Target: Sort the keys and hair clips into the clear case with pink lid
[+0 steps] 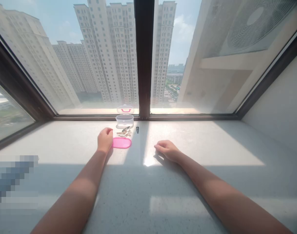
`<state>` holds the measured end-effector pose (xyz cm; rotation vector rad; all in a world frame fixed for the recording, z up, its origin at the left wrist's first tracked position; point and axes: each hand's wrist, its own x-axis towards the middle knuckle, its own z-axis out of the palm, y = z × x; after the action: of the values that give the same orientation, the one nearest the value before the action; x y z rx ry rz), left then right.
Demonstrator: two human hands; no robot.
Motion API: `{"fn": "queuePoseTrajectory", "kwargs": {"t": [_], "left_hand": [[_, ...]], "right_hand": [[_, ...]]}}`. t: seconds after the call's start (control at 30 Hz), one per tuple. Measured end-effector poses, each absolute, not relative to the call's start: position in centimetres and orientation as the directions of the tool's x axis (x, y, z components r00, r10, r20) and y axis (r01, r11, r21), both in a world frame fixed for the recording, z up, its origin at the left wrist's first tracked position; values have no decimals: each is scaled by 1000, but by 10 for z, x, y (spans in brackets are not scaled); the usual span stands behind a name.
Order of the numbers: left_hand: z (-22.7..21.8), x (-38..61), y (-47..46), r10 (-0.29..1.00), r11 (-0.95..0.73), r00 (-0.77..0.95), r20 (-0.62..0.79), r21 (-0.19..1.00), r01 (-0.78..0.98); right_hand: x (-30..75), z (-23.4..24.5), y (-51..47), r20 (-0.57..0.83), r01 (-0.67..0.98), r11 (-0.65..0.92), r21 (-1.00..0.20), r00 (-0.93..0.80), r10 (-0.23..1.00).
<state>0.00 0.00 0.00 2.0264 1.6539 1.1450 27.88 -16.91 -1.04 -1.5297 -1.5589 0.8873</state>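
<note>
My left hand (105, 139) rests on the sill with its fingers curled in, right against the left end of a pink oval tray or lid (122, 143). Whether it touches the rim I cannot tell. Just beyond the pink piece lies a small pile of hair clips (125, 132), gold and dark. One dark snap clip (137, 130) is apart, to the right of the pile. Behind them stands a small clear plastic box (124, 121), its clear lid (125, 110) with a pink handle raised. My right hand (168, 150) lies farther right, loosely closed, with nothing visible in it.
The pale stone sill (128, 195) carries bright sun patches and shadows. A dark window frame (144, 65) rises behind the box, with glass on both sides. A white wall (280, 87) bounds the right. A pixelated blue-grey patch (14, 178) covers something at the left edge.
</note>
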Motion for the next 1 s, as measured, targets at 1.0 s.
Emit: {"fn": "queuePoseTrajectory", "kwargs": {"t": [1.0], "left_hand": [[-6,84,-108,548,-828,747,377,121,547]], "right_hand": [[275,-10,-168,111,531,104,-841,-17,994]]}}
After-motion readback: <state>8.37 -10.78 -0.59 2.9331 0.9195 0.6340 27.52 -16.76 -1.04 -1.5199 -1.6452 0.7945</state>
